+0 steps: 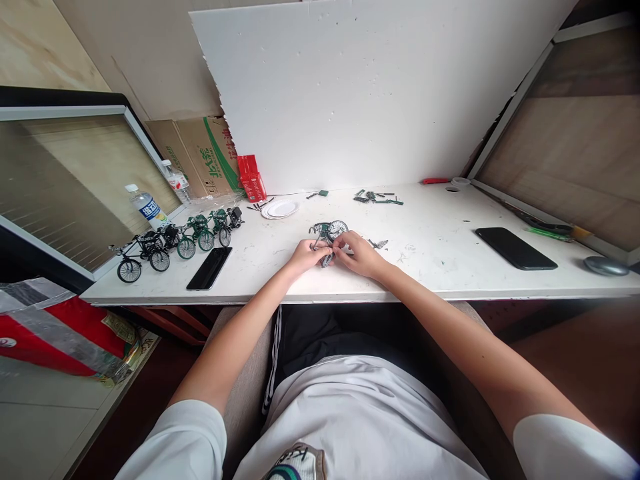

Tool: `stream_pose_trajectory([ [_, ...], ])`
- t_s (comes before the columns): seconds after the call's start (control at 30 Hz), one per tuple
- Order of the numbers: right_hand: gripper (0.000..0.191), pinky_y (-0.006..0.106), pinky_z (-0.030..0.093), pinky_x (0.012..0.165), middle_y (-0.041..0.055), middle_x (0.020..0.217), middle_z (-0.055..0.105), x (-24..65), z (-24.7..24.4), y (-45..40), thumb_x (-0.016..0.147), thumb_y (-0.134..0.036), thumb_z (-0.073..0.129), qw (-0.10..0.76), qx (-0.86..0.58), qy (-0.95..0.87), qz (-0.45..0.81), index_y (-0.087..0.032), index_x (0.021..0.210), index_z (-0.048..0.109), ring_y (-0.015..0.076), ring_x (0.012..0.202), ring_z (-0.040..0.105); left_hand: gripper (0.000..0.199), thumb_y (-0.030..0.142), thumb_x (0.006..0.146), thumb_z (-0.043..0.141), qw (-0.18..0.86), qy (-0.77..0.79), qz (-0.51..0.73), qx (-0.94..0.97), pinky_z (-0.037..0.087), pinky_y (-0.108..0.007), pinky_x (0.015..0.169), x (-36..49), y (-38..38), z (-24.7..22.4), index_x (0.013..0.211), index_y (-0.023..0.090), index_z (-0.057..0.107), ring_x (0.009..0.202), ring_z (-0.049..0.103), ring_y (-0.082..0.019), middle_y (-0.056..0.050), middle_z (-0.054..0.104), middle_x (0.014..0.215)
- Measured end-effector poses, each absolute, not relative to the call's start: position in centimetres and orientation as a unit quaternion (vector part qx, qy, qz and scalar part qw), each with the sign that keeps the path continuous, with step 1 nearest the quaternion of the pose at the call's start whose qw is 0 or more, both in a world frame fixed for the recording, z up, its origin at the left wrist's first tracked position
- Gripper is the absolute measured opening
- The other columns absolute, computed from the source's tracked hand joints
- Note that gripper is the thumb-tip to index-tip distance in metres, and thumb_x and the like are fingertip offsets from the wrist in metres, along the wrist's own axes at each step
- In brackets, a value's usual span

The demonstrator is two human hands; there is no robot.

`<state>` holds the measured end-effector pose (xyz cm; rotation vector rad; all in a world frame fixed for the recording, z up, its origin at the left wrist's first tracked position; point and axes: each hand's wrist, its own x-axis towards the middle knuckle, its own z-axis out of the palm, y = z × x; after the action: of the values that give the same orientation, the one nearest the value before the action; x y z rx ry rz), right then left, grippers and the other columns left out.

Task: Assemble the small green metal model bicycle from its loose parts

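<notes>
A small model bicycle [337, 229] with a dark green frame and a spoked wheel is between my hands, near the front edge of the white table. My left hand [306, 257] is closed on its left side, the fingers pinching the frame. From the right, my right hand [359, 254] pinches at the lower part of the bicycle, its fingertips close to the left ones. What exactly the right fingertips grip is too small to make out. Just right of the hands lie small dark loose parts [380, 245].
Several finished-looking model bicycles [204, 237] stand at the left, behind a black phone [210, 268]. Dark green parts [375, 197] lie farther back, near white plates [281, 209]. At the right are another phone [515, 248], a mouse [606, 266] and a red-handled tool [435, 181].
</notes>
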<state>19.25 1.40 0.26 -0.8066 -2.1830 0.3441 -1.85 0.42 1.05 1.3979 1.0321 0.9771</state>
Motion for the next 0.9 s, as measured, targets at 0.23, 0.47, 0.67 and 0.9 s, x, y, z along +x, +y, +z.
stream_pose_trajectory([
  [0.23,0.013,0.046,0.055,0.085,0.0094,0.101,0.073,19.32,0.08,1.5,0.105,-0.035,0.056,0.381,-0.315,-0.858,0.138,-0.025,0.105,0.064,0.0301,0.101,0.066,0.018,0.03,0.086,0.078,0.534,0.429,0.408,0.604,0.047,-0.025,0.061,-1.99,0.79,0.49,0.089,0.013,0.075,0.073,0.075,-0.019,-0.01,0.077,0.076],
  [0.47,0.013,0.045,0.055,0.084,0.0097,0.1,0.073,19.33,-0.02,1.57,0.105,-0.035,0.056,0.38,-0.316,-0.858,0.138,-0.025,0.105,0.064,0.0301,0.1,0.066,0.019,0.031,0.087,0.077,0.53,0.427,0.407,0.61,0.047,-0.025,0.06,-2.02,0.81,0.46,0.089,0.013,0.076,0.072,0.074,-0.018,-0.01,0.078,0.076],
  [0.67,0.013,0.045,0.055,0.084,0.0095,0.1,0.073,19.36,-0.12,1.68,0.105,-0.034,0.056,0.376,-0.318,-0.86,0.137,-0.025,0.105,0.064,0.0298,0.1,0.066,0.018,0.029,0.087,0.077,0.532,0.43,0.411,0.603,0.048,-0.026,0.061,-1.86,0.58,0.71,0.093,0.012,0.077,0.072,0.075,-0.019,-0.01,0.078,0.075],
  [0.9,0.014,0.045,0.055,0.085,0.0093,0.1,0.073,19.42,-0.23,1.74,0.105,-0.034,0.055,0.371,-0.324,-0.859,0.139,-0.025,0.106,0.065,0.0297,0.101,0.067,0.017,0.029,0.087,0.076,0.524,0.429,0.411,0.61,0.049,-0.026,0.061,-1.83,0.68,0.62,0.093,0.012,0.077,0.071,0.073,-0.018,-0.01,0.078,0.075],
])
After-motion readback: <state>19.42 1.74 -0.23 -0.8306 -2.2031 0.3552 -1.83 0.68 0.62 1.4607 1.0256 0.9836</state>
